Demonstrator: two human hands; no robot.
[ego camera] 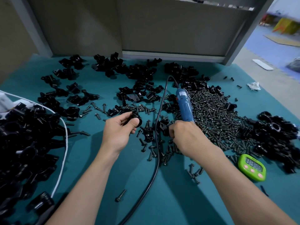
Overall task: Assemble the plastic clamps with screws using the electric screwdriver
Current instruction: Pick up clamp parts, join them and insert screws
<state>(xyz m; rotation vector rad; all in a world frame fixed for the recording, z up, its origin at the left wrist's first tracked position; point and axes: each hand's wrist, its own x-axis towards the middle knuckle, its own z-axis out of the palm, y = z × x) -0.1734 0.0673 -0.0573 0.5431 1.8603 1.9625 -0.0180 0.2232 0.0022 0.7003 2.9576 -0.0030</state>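
My left hand (121, 129) holds a black plastic clamp (136, 119) between thumb and fingers, just above the teal table. My right hand (186, 137) grips the blue electric screwdriver (185, 105), whose body sticks up and away from me; its tip is hidden under the hand. That hand's fingertips also touch a black clamp piece (164, 127) lying on the table. A large heap of dark screws (214, 114) lies right of the screwdriver. Loose screws are scattered between my hands.
Black clamp parts lie in heaps along the back (129, 69), at the right (276, 135) and in a white-rimmed bag (24, 143) at the left. The screwdriver's black cable (156, 151) runs toward me between my arms. A green timer (252, 167) sits at the right.
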